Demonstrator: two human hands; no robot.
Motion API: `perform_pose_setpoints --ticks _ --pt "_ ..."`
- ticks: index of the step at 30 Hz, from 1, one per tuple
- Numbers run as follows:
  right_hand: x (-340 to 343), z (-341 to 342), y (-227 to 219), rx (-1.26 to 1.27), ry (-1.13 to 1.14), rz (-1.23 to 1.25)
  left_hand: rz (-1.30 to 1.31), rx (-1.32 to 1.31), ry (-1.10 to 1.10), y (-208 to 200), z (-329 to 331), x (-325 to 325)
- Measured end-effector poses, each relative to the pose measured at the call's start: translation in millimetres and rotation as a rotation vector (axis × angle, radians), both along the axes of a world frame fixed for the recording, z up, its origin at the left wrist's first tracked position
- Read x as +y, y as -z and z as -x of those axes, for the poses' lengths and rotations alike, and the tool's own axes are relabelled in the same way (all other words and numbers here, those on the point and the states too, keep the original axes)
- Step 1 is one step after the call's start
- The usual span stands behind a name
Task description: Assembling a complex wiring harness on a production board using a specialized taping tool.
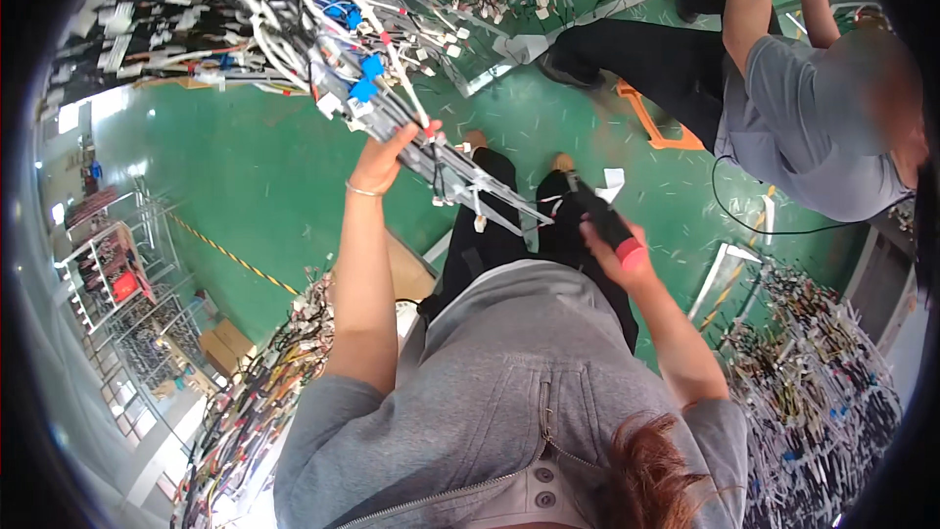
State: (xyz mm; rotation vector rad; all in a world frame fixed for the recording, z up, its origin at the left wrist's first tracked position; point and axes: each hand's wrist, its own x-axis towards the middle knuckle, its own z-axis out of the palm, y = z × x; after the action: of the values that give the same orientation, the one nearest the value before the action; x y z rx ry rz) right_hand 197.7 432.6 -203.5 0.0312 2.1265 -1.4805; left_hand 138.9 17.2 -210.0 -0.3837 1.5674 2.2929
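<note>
Green floor point(225, 157) flecked with pale scraps fills the middle of the frame. At the far left stands a metal rack point(98, 274), and yellow-and-black tape point(230, 253) runs down to the right of it, with a carton point(226, 345) below. Across the upper left lies a heap of cables point(147, 34), mostly black with white tags; a more colourful pile point(259, 372) sits at the lower left.

Left of centre, the left hand point(375, 165) has its fingers closed around a bundle point(392, 120) of grey, white and black wires. It slants from the upper left, where blue connectors point(368, 78) show, down to the centre, above the wearer's legs.

Right of centre, the right hand point(624, 257) has its fingers wrapped around a tool point(600, 214) — black, with a red end and its tip pointing up and left. The bundle's lower end is just beside it; whether they touch, I cannot tell.

Farther right are an orange stool point(674, 143), a seated co-worker point(813, 171) in grey and, lower right, another wire heap point(818, 392).
</note>
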Motion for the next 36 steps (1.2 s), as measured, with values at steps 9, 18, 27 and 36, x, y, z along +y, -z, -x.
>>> perform_pose_setpoints --ticks 9,18,27,36 --pt "18.7 -18.1 58.7 0.037 -0.142 -0.674 0.345 -0.115 -0.26 20.7 27.6 -40.9" --pt "1.5 -32.8 63.7 -0.029 -0.093 -0.49 1.825 0.127 0.75 -90.4 59.7 -59.9" --pt "-5.2 -30.9 74.6 0.03 -0.052 -0.479 2.948 0.015 1.242 -215.2 199.4 -40.1" --pt "14.1 -38.3 77.1 0.033 -0.04 -0.491 2.667 -0.278 1.16 -200.0 248.0 -82.4"
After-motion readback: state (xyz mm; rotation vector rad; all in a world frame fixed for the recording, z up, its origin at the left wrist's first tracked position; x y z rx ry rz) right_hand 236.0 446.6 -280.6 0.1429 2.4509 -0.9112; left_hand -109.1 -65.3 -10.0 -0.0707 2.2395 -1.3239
